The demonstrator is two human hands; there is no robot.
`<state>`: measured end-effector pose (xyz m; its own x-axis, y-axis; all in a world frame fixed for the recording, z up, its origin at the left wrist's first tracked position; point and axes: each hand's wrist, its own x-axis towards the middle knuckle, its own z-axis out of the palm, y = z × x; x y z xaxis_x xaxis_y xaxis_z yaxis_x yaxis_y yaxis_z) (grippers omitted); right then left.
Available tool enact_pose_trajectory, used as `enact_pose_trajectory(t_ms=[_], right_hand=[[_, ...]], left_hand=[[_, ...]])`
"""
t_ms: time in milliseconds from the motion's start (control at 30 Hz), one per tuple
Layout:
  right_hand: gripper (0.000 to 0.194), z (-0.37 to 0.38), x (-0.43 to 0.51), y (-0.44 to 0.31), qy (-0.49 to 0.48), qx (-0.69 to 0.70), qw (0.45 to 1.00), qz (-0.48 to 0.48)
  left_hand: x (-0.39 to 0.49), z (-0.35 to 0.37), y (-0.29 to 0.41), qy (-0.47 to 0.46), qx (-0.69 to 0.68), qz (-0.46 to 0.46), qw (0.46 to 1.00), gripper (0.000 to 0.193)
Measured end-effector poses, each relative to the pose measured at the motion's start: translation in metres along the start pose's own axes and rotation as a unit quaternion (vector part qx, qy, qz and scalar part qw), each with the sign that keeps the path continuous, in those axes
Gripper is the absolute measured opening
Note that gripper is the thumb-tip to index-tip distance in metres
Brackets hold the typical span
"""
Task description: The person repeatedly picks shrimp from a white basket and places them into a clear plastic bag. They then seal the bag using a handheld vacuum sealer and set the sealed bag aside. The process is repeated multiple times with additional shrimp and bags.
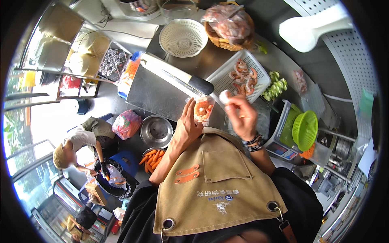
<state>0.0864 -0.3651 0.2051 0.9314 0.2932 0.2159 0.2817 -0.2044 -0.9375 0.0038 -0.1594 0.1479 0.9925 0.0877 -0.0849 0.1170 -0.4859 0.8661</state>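
A small clear plastic bag (203, 111) with peeled orange-pink shrimp showing in it is in front of my apron, at the edge of a dark cutting board. My left hand (187, 123) is at the bag's left side, fingers stretched along it and thumb at its near end. Between the thumb and fingertips of my right hand (243, 117) is a small whitish piece (225, 96); what it is, I cannot tell. Just beyond that hand, a white perforated basket (218, 77) holds several shrimp (243, 77).
A black-handled knife (199, 84) lies across the cutting board (152, 94). To the right are chopped green vegetables (275, 86) and a scale (278, 148) with green baskets (304, 130). Carrots (153, 159) and a steel bowl (156, 130) are at left; a person (82, 139) bends over a lined bin.
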Motion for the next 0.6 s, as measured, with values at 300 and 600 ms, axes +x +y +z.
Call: enact_pose_trajectory(t_ms=[300, 600], right_hand=[[0.02, -0.016, 0.042, 0.151, 0.015, -0.361, 0.915, 0.177], [0.043, -0.023, 0.023, 0.291, -0.041, -0.598, 0.791, 0.123]], left_hand=[[-0.002, -0.006, 0.008, -0.035, -0.051, -0.055, 0.997, 0.076], [-0.003, -0.004, 0.0, 0.013, -0.027, -0.016, 0.999, 0.078]])
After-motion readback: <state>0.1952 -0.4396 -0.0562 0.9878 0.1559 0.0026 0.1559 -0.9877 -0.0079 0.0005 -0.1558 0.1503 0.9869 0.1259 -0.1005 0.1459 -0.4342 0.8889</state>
